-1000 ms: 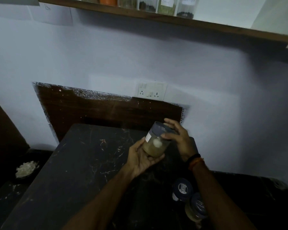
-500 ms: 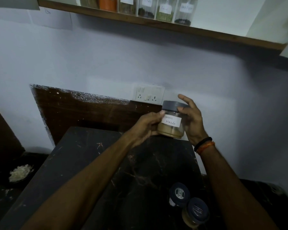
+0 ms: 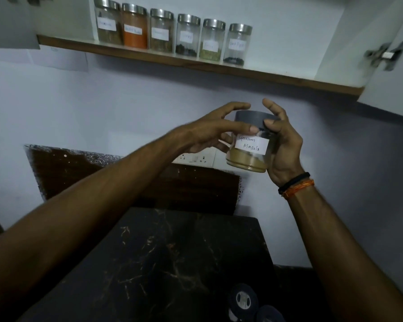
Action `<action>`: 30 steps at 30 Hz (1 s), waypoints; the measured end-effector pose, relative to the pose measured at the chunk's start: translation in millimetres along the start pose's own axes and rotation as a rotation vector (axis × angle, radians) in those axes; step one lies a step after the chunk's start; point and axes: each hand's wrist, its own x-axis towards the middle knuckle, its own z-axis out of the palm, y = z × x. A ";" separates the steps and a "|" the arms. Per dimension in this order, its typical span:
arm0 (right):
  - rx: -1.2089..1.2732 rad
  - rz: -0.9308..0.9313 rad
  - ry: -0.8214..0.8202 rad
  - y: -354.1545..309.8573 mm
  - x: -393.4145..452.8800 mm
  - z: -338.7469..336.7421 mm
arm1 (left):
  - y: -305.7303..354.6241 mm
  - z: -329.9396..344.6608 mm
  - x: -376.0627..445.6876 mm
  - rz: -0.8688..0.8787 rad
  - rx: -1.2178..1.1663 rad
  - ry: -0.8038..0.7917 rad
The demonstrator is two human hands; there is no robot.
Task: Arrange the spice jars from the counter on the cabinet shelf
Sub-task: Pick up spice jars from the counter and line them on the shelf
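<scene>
Jar [image 3: 249,147] raised toward shelf [image 3: 172,60]; both hands' fingers [image 3: 275,126] curled round it.

Grey-lidded jar [image 3: 249,145], tan powder; black veined counter [image 3: 172,263].

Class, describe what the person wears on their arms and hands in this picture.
Both forearms are bare, with no sleeves or gloves in view. The left hand shows no rings or bands. At the wrist of the right hand sit a black band and an orange thread.

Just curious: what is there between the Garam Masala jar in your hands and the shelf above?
In the head view, only bare wall lies between the Garam Masala jar and the shelf.
</scene>
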 end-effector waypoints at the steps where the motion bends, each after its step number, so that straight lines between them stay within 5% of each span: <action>1: 0.011 -0.010 -0.005 -4.6 5.3 0.3 | 9.2 -1.3 4.2 0.008 0.019 -0.004; 8: -0.035 -0.143 -0.096 -47.4 49.1 3.2 | 69.9 -6.5 29.2 0.148 0.115 0.011; 21: -0.762 -0.232 0.257 -65.2 150.5 -32.7 | 140.8 -43.8 73.2 0.252 0.231 0.206; 26: -1.124 -0.287 0.262 -66.2 193.8 -54.0 | 157.6 -62.5 91.3 0.272 0.294 0.259; 30: -1.231 -0.159 0.185 -62.5 220.5 -66.2 | 165.9 -73.1 107.1 0.262 0.307 0.286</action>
